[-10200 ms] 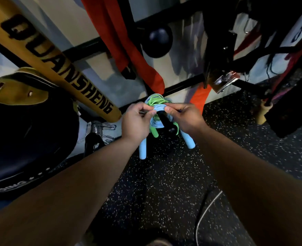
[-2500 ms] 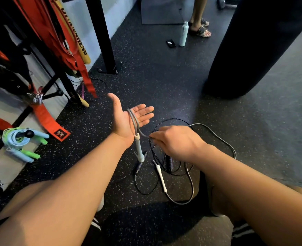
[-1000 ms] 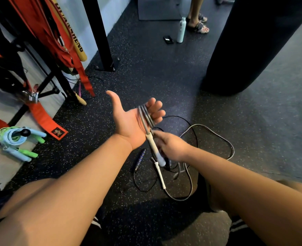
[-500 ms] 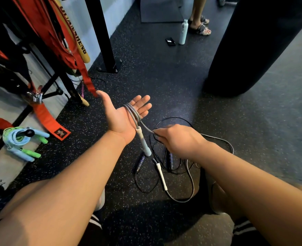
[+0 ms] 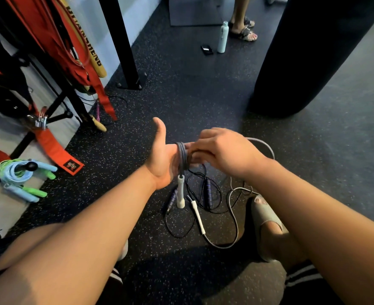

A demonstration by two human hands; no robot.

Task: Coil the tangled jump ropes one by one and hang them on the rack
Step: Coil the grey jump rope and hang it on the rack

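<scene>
Around the flat, unclenched left hand (image 5: 160, 160): grey jump rope (image 5: 181, 154) in several turns, white handle (image 5: 180, 191) hanging below. Right hand (image 5: 224, 151) pinches the rope beside these turns; tangled black rope (image 5: 208, 191) lies on floor (image 5: 203, 102) beneath.

Big black punching bag (image 5: 309, 53) hogs the far right of the speckled floor (image 5: 181, 102). Pale bottle (image 5: 223, 37) stands upright just beside a dark phone (image 5: 207, 50), with someone's sandaled feet (image 5: 244, 33) right behind it.

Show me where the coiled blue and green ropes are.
The coiled blue and green ropes hang far left in the head view on a black ball-tipped rack peg, beside the orange strap's labelled end.
</scene>
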